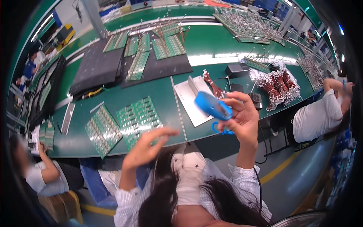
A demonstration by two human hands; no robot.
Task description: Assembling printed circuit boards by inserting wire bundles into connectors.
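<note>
My right hand (242, 117) is raised over the front edge of the table, its thumb and fingers pinching a blue wrist strap (211, 106). The strap is a wide looped band, smeared by motion. Below it hangs a coiled blue cord (224, 129). My left hand (147, 147) holds nothing, with fingers stretched and slightly blurred. It hovers at the near edge of a green circuit board panel (138, 117). Another board panel (104, 130) lies to its left. Behind the strap is a white metal plate (189, 100) with an upright bar.
Bundles of red-brown wires (278, 89) lie at the right, near a black box (237, 70). Boards with wires (168, 45) rest on black mats (98, 68) farther back. Pliers with yellow handles (93, 93) lie at the left. Co-workers sit on both sides.
</note>
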